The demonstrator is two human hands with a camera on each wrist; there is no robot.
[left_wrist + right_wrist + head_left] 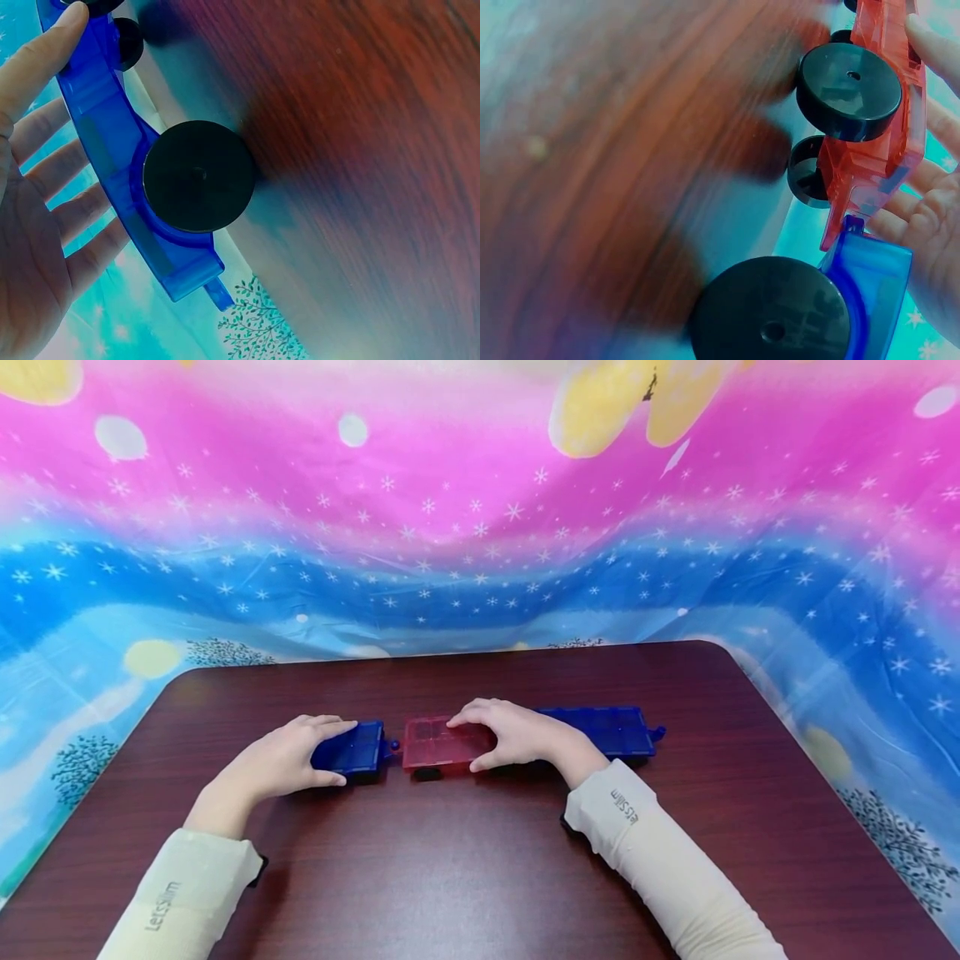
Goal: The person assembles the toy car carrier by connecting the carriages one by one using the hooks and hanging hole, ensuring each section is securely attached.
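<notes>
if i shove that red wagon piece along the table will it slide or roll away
The red wagon would probably roll: black wheels show under it in the right wrist view. Its translucent body looks like hard plastic, so likely stiff and light. The right hand grips it and it seems joined to a blue wagon, which may drag along.

Glossy translucent plastic forms the blue car [352,749] and red car [442,743] on a smooth, wood-grain table [450,860].

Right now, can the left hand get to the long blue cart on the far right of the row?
Probably not directly. The left hand grips the small blue cart at the left end, and the red cart and the right hand lie between it and the long blue cart.
</notes>
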